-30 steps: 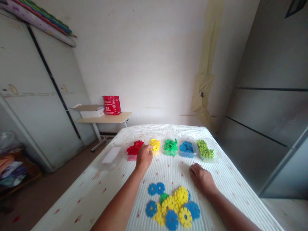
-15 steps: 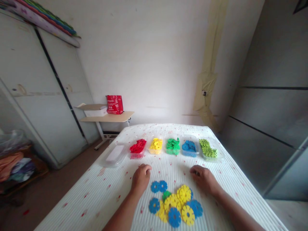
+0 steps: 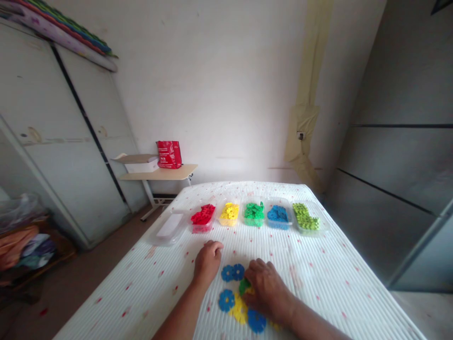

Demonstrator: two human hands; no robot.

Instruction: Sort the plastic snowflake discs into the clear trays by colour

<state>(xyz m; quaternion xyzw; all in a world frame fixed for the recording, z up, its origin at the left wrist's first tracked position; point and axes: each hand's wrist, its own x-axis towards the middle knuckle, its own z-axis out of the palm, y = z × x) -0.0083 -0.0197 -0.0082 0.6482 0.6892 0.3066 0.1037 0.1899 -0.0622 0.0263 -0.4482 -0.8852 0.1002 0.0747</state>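
Observation:
My left hand (image 3: 208, 260) rests on the table cover, its fingers curled in with nothing visible in them. My right hand (image 3: 267, 289) is over the pile of plastic flower-shaped discs and hides much of it. Its thumb and fingers are apart, with a green disc (image 3: 243, 286) showing between them. Left of that hand lie two blue discs (image 3: 228, 273) side by side and a single blue disc (image 3: 226, 300). A yellow disc (image 3: 239, 309) and another blue disc (image 3: 256, 321) show at the pile's near side.
Across the table stand clear tubs of red pieces (image 3: 203, 216), yellow pieces (image 3: 230, 213), green pieces (image 3: 254, 213), blue pieces (image 3: 279, 215) and light green pieces (image 3: 305, 218). A clear lid-like tray (image 3: 170, 226) lies at the left. Behind is a side table (image 3: 163, 174) with a red bag (image 3: 169, 154).
My right hand has moved left and nearer me, from beside the pile to over it, covering most of the yellow discs. My left hand has stayed in place.

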